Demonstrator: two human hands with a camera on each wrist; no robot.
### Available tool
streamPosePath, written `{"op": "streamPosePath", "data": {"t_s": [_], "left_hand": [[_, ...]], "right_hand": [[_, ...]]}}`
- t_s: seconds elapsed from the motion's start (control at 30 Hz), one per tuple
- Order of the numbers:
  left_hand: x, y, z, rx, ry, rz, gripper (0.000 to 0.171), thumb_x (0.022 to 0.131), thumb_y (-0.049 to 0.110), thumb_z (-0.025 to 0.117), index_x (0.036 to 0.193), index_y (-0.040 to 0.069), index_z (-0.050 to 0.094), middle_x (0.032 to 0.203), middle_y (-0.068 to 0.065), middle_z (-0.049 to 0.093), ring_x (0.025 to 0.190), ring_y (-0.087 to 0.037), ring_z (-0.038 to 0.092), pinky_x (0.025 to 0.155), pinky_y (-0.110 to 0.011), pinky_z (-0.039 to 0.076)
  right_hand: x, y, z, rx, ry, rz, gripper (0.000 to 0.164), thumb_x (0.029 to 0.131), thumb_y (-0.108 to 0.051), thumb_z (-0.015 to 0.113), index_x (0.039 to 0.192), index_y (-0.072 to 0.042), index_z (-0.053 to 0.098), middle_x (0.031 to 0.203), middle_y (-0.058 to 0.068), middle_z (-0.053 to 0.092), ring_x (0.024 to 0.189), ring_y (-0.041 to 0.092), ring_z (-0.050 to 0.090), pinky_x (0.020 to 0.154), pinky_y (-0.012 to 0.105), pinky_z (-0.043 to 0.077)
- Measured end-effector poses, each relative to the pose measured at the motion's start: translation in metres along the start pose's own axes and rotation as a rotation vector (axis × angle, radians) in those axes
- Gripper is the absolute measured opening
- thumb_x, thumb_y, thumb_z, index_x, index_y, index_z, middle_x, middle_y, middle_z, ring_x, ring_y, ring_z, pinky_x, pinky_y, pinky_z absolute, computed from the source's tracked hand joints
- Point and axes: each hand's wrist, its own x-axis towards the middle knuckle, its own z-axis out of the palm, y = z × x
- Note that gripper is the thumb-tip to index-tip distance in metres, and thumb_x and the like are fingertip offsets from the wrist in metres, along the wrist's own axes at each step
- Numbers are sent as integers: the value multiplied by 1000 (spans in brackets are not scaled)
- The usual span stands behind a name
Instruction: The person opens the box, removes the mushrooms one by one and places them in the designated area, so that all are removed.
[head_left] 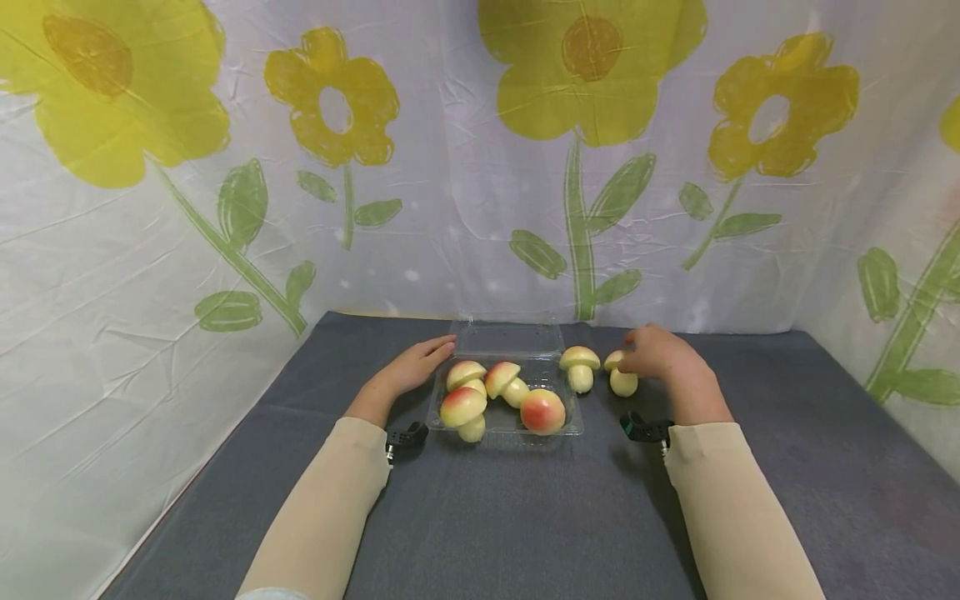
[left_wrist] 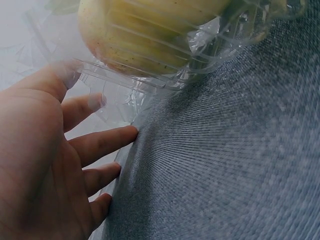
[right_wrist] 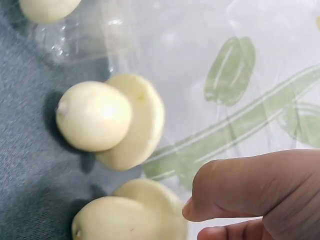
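Observation:
A clear plastic clamshell box (head_left: 570, 425) lies with its lid (head_left: 506, 337) folded back. Several mushroom-shaped items (head_left: 463, 407), yellow with red-blushed caps, sit in it. My left hand (head_left: 411, 367) is at the box's left side with fingers extended; in the left wrist view the thumb meets the clear plastic edge (left_wrist: 130, 82). Right of the box stand two pale yellow mushroom shapes, one nearer it (head_left: 580, 369) and one farther right (head_left: 623, 383). My right hand (head_left: 663, 354) is over the farther one, thumb by its cap (right_wrist: 172, 205); whether it bears on the cap is unclear.
A dark grey cloth (head_left: 510, 517) covers the table. Behind and at both sides hangs a pale curtain (head_left: 450, 200) printed with yellow flowers, close to the table's back edge. Each wrist wears a black camera strap (head_left: 408, 435).

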Motion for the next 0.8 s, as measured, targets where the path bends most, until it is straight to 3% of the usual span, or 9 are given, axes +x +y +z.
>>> {"op": "streamPosePath", "data": {"t_s": [0.2, 0.27, 0.47, 0.67, 0.8], "left_hand": [[1, -1, 0, 7, 1, 6, 57, 113, 39, 39, 162, 11, 34, 163, -14, 35, 151, -38, 28, 121, -59, 24], [1, -2, 0, 10, 2, 7, 56, 113, 39, 39, 162, 11, 34, 163, -15, 35, 151, -38, 28, 121, -59, 24], [2, -2, 0, 3, 5, 2, 56, 113, 39, 40, 162, 12, 35, 163, -14, 35, 151, -37, 28, 121, -59, 24], [2, -2, 1, 17, 13, 5, 55, 113, 38, 39, 162, 11, 35, 164, -14, 35, 151, -38, 27, 121, -59, 23], [1, -2, 0, 14, 16, 7, 55, 113, 37, 40, 161, 11, 36, 163, -14, 35, 151, -37, 27, 121, -58, 23]], "right_hand": [[-9, -15, -6, 16, 17, 1, 65, 100, -30, 62, 149, 9, 45, 158, 41, 16, 135, 59, 35, 100, 68, 42], [-11, -20, -8, 8, 33, -20, 66, 99, -29, 64, 150, 8, 45, 155, 40, 22, 132, 56, 41, 98, 67, 44], [-18, -38, -12, 10, 63, -160, 61, 96, -22, 66, 149, 4, 49, 143, 33, 41, 123, 47, 52, 91, 59, 50], [-29, -56, -14, 44, 66, -261, 53, 96, -19, 67, 146, -2, 57, 144, 28, 43, 127, 45, 51, 93, 57, 50], [-32, -66, -12, 50, 21, -340, 50, 93, -13, 66, 142, -7, 62, 137, 25, 48, 116, 39, 54, 86, 51, 50]]}}
